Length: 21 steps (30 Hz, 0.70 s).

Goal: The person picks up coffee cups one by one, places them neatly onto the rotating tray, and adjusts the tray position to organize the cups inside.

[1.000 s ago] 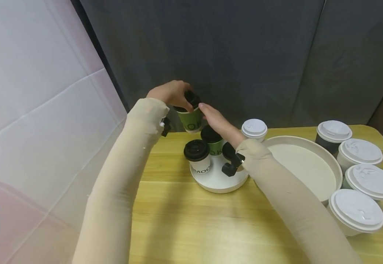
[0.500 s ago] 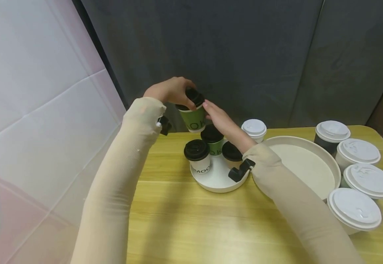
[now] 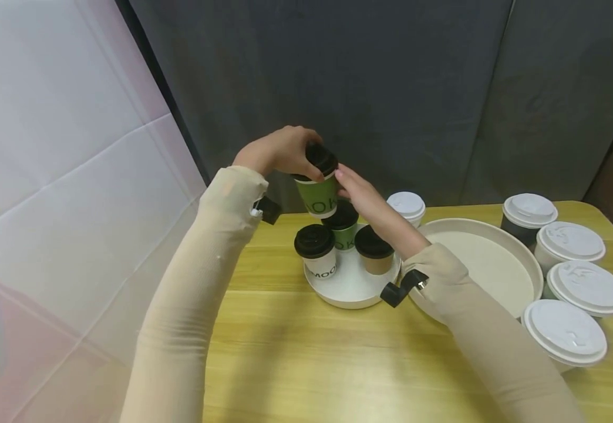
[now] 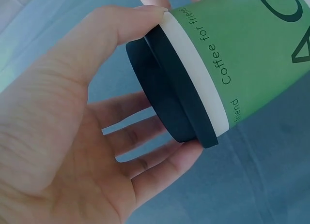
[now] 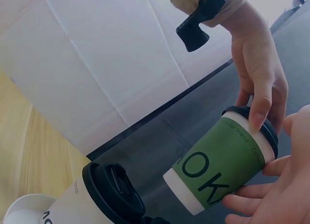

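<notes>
My left hand (image 3: 279, 153) grips a green paper coffee cup (image 3: 318, 198) by its black lid and rim, thumb on one side and fingers on the other. The cup hangs tilted above a white round tray (image 3: 350, 294). Fingers of my right hand (image 5: 286, 195) lie fairly straight against the cup's side in the right wrist view. On that tray stand a white cup (image 3: 321, 267), another green cup (image 3: 345, 238) and a brown cup (image 3: 377, 265), all with black lids. The held cup overlaps the standing green one in the head view; contact between them cannot be told.
A larger beige round tray (image 3: 481, 258) lies to the right, partly behind my right forearm. A white-lidded cup (image 3: 407, 205) stands at the back between the trays. Several white-lidded cups (image 3: 568, 329) line the right side. A dark partition (image 3: 391, 88) rises behind the wooden table (image 3: 306, 364).
The held green cup and both hands have moved a little to the right. My right forearm has swung right, uncovering the brown cup.
</notes>
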Tool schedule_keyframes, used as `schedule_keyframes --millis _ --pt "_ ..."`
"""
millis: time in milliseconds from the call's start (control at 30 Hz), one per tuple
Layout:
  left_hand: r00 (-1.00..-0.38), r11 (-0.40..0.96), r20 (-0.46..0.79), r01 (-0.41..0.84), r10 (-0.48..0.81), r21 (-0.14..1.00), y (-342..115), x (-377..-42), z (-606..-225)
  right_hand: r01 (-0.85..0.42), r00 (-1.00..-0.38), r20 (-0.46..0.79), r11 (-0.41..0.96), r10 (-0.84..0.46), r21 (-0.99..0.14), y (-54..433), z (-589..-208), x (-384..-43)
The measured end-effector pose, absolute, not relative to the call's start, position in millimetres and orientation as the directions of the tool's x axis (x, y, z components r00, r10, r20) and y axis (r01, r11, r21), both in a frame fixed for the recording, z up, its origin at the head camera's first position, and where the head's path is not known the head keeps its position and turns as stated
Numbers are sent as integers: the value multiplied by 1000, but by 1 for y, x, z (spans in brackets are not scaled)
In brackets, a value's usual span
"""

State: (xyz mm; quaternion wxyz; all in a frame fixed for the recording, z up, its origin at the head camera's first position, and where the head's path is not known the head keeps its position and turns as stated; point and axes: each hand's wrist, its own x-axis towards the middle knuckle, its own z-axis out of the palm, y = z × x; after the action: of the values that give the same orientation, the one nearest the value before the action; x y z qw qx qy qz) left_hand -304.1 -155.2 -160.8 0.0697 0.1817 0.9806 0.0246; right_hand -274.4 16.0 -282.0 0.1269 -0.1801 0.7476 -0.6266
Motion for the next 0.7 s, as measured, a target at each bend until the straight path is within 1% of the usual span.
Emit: schedule_keyframes --millis 267,433,700 --pt "-910 913 -88 401 406 69 -151 -299 -165 -139 -895 78 108 -439 -984 26 -285 -266" --pt "-905 906 -73 413 420 92 -146 -292 -169 -117 -899 58 111 -433 -987 32 -287 -259" --pt "-895 898 -77 434 439 70 -140 -280 -180 -105 -890 38 122 -454 -987 42 -298 -245"
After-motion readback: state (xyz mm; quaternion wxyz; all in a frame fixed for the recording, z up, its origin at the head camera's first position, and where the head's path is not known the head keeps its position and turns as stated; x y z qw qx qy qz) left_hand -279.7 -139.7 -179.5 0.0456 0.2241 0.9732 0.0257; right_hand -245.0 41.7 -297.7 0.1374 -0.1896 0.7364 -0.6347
